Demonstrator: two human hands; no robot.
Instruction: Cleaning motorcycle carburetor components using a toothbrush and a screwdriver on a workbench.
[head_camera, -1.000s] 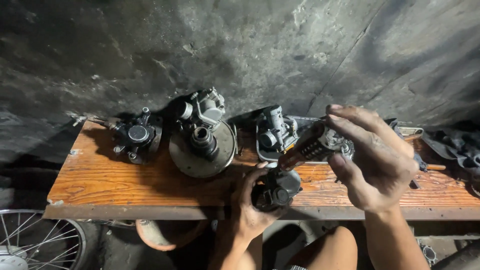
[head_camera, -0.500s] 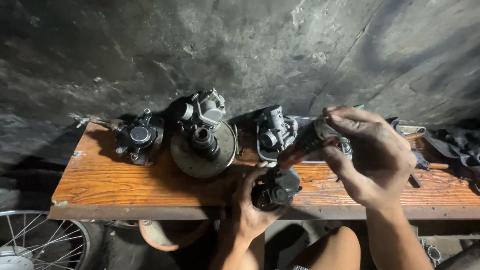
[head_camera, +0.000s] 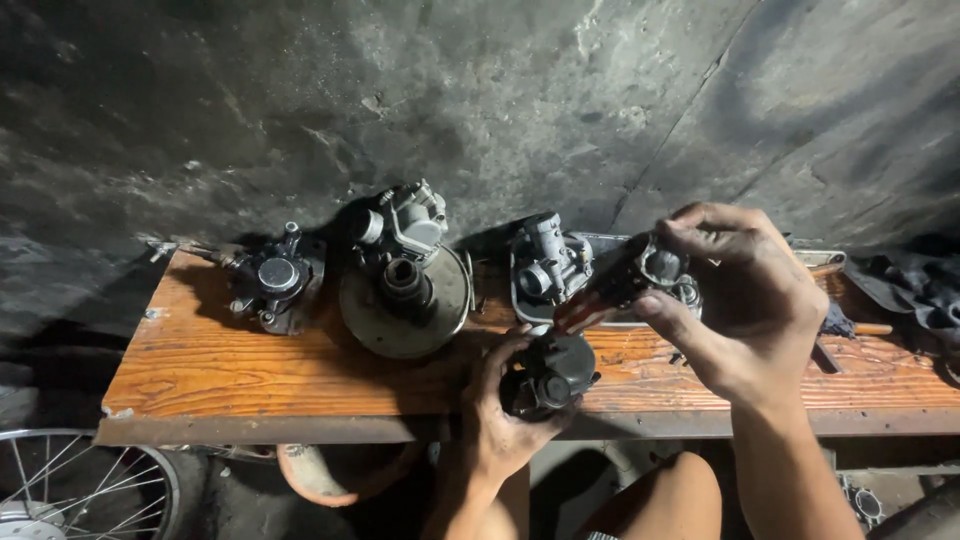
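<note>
- Left hand (head_camera: 500, 420): fingers (head_camera: 497, 362) curled and clamped round a dark round part (head_camera: 553, 375), held over the near edge of the tabletop (head_camera: 250, 370).
- Right hand (head_camera: 745, 310): thumb and fingers (head_camera: 690, 225) closed on the upper end of a slim tool (head_camera: 612, 287) with a reddish tip; the tool slants down toward 7 o'clock, its tip just above the dark part. Cannot tell whether tip and part touch.
- Dark part sits at 6 o'clock in the view, right hand at 3 o'clock from it and higher.
- Just behind the tool, at 12 o'clock from the dark part: a grey carburettor (head_camera: 547, 262) in a shallow metal tray (head_camera: 520, 305).
- At 10 o'clock from the dark part: a round metal disc (head_camera: 400, 325) carrying a second carburettor-like body (head_camera: 410, 220), upright.
- At 9 o'clock of the disc, near it: a small dark housing with a round cap (head_camera: 275, 280).
- Right end of the tabletop, 3 o'clock: dark cloth (head_camera: 915, 290) and small tools, detail not clear.
- Behind the tabletop: rough, stained concrete wall (head_camera: 500, 100).
- Below the tabletop, 7 o'clock: part of a spoked wheel (head_camera: 80, 490); the person's bare knee (head_camera: 665, 495) at 6 o'clock.
</note>
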